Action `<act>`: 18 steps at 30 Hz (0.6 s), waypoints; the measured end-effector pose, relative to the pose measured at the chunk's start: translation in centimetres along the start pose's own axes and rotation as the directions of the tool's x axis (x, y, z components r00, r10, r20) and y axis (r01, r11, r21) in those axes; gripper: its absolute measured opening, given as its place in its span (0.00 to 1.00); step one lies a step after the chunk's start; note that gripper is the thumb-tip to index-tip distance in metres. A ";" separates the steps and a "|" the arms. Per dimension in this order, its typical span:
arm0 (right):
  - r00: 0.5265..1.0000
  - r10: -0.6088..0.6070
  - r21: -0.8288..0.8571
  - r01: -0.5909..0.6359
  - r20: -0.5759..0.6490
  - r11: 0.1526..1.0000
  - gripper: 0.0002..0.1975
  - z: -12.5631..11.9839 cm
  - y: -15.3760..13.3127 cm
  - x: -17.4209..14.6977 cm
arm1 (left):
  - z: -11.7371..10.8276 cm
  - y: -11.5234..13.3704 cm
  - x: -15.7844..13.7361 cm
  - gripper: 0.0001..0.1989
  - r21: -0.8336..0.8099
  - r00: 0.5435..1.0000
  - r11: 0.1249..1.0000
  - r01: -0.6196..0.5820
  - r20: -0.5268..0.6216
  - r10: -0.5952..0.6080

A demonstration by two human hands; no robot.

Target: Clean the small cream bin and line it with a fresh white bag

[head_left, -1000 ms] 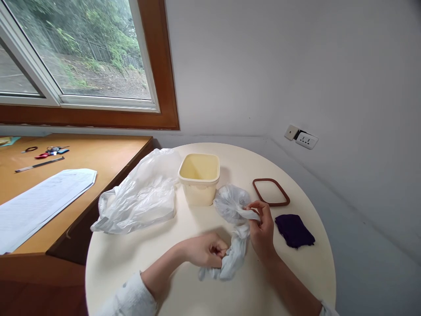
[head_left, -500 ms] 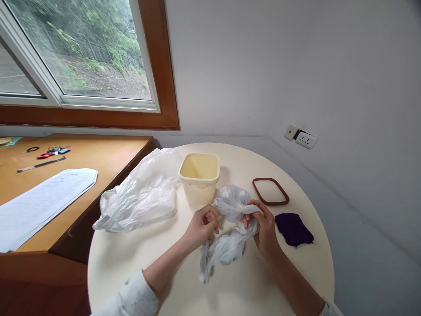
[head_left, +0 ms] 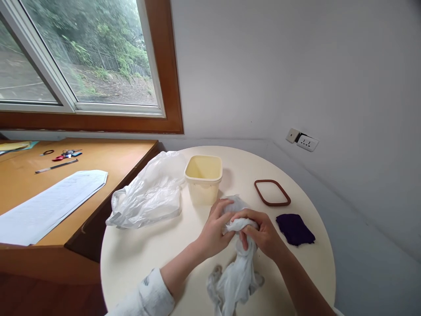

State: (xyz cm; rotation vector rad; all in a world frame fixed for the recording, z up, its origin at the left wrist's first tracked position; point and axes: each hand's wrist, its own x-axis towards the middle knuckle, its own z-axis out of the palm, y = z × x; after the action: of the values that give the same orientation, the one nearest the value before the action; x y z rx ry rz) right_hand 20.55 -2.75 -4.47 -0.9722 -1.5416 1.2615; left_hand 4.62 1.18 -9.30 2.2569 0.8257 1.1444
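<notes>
A white plastic bag [head_left: 238, 276] is bunched and twisted between my hands, its loose end hanging toward the table's near side. My right hand [head_left: 261, 230] grips the twisted part with thumb and fingers. Curled around the bag's upper bundle from the left is my left hand [head_left: 215, 230], its fingers against the plastic. What the bundle holds, if anything, is hidden. Just behind my hands stands a cream plastic bin [head_left: 203, 191], upright, with no lid on it.
Left of the bin lies a crumpled clear-white plastic bag [head_left: 149, 193]. On the right are a brown rounded-square ring [head_left: 272, 204] and a folded dark purple cloth [head_left: 295, 229]. A wooden desk [head_left: 131, 153] at left bears papers [head_left: 62, 202], a pen [head_left: 56, 166] and keys [head_left: 68, 154].
My left hand has moved right and onto the bag's bundle, from being apart from it. The bag's loose end now hangs lower and nearer. The view has shifted slightly left.
</notes>
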 end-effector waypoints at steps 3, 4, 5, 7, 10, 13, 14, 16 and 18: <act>0.997 0.072 -0.294 -0.059 0.033 0.954 0.15 -1.3 -2.3 -0.4 | -0.4 0.1 0.2 0.13 -0.051 1.000 0.999 -0.007 0.006 0.007; 0.998 0.063 -0.408 -0.048 0.023 0.911 0.15 -2.1 -3.1 -0.5 | -0.7 0.1 0.4 0.13 -0.076 1.000 0.997 0.025 0.004 -0.025; 0.999 0.040 -0.520 -0.022 0.023 0.854 0.15 -3.0 -3.9 -0.5 | -1.1 0.2 0.5 0.13 -0.102 0.998 0.993 0.060 0.001 -0.060; 0.999 -0.031 -0.704 0.053 0.044 0.709 0.15 -4.9 -5.6 -0.3 | -1.9 0.6 0.9 0.11 -0.163 0.992 0.979 0.124 -0.004 -0.127; 0.986 -0.154 -0.839 0.141 0.069 0.526 0.15 -7.4 -8.0 0.2 | -3.2 1.4 1.5 0.10 -0.260 0.975 0.939 0.224 0.067 -0.214; 0.982 -0.186 -0.878 0.098 0.010 0.469 0.15 -9.0 -10.2 0.9 | -4.7 2.1 2.0 0.08 -0.336 0.930 0.869 0.362 0.196 -0.311; 0.979 -0.204 -0.885 0.073 -0.026 0.460 0.14 -9.4 -10.8 1.2 | -5.1 2.2 2.2 0.07 -0.351 0.909 0.843 0.408 0.243 -0.339; 0.955 -0.280 -0.904 0.035 -0.095 0.426 0.15 -10.0 -11.5 2.0 | -6.0 2.4 2.5 0.06 -0.366 0.866 0.795 0.483 0.335 -0.371; 0.912 -0.392 -0.932 0.029 -0.123 0.360 0.15 -10.5 -11.5 3.0 | -6.7 2.6 2.8 0.05 -0.379 0.833 0.760 0.528 0.403 -0.378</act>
State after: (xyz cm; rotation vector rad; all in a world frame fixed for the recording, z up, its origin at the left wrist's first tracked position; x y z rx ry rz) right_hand 29.28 1.07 8.23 -1.4912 -2.0065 -0.1417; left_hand 1.17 2.18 -2.49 1.6292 0.8020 0.6484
